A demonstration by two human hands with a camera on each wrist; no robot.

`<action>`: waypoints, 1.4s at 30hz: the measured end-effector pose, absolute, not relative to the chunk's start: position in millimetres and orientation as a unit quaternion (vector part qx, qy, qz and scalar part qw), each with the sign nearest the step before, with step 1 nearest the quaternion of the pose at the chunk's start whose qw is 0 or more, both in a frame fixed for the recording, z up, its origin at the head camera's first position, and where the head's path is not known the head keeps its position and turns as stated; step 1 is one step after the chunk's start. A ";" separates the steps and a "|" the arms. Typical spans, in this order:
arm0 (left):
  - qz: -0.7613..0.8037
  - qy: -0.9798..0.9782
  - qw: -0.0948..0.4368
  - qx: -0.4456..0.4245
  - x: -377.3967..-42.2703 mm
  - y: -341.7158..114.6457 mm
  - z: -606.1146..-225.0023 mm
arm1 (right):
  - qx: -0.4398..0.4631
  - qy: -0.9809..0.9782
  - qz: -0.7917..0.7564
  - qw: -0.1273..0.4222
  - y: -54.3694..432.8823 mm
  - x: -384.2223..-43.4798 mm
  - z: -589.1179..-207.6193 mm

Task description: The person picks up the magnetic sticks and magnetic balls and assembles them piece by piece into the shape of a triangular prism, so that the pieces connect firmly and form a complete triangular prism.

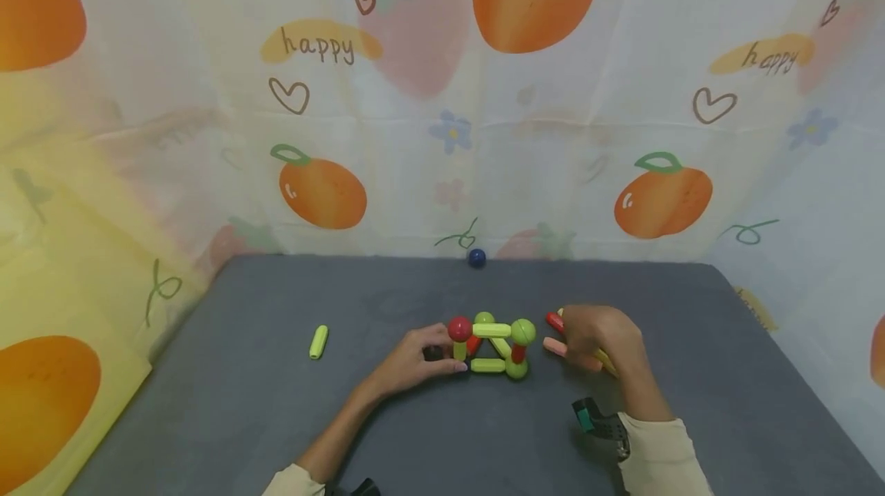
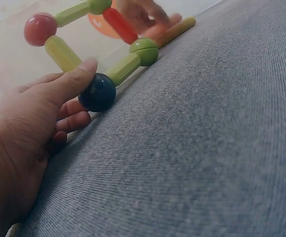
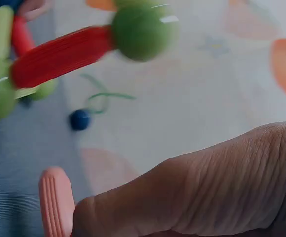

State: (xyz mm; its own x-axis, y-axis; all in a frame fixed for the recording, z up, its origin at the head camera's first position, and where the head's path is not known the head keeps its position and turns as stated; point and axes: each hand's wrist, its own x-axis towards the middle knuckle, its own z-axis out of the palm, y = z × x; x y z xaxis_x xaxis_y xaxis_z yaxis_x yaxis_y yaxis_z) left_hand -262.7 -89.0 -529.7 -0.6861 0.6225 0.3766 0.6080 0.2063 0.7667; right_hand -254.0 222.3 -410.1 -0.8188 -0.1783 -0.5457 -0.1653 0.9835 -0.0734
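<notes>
While the left hand (image 1: 408, 364) is gripping the dark ball (image 2: 98, 94) at lower centre, likely steadying the structure (image 1: 492, 330), I'm failing to tell whether the right hand (image 1: 603, 335), right of centre, is gripping.

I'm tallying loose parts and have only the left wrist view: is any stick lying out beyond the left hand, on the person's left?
Observer: Yes. The head view shows a yellow-green stick on the table, to the left of the left hand and apart from it.
Operator: Noted. Is there any ball separate from the assembled frame?
Observer: Yes, a blue ball sits alone at the table's far edge.
Operator: And is there a red stick by the right hand that isn't part of the frame?
Observer: Yes, one end of a red stick shows beside that hand, apart from the frame; the hand hides the rest.
</notes>
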 end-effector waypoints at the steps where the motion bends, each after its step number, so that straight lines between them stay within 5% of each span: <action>1: 0.492 0.776 0.008 0.394 -262.7 -88.6 -528.9 | -0.088 0.952 -0.033 0.290 225.4 -252.1 -405.8; 7: 0.485 0.781 0.003 0.394 -264.7 -86.7 -528.5 | -0.106 0.941 -0.165 0.275 238.7 -225.1 -369.3; 13: 0.476 0.782 -0.006 0.402 -265.2 -87.2 -531.4 | -0.229 0.920 -0.232 0.219 224.3 -203.1 -344.2; 20: 0.482 0.783 -0.010 0.393 -264.3 -88.9 -532.0 | -0.344 0.894 -0.229 0.175 184.2 -194.0 -369.2; 30: 0.478 0.785 0.000 0.394 -265.6 -86.1 -534.5 | -0.234 0.965 -0.093 -0.080 145.6 -176.2 -436.7; 38: 0.472 0.780 -0.002 0.412 -266.1 -85.2 -532.5 | -0.201 0.966 -0.010 -0.161 136.6 -178.0 -454.1; 42: 0.468 0.779 -0.001 0.418 -265.6 -86.8 -531.4 | -0.188 0.970 0.024 -0.155 136.9 -180.9 -457.8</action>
State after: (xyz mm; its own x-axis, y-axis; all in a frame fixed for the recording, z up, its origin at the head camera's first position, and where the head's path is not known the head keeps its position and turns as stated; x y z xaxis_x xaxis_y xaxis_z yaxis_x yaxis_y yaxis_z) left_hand -265.6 -86.8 -531.4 -0.6507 0.6502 0.3922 0.6517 0.2132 0.7279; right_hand -180.9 136.9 -457.8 -0.8814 -0.3713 0.2920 -0.3564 0.9285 0.1046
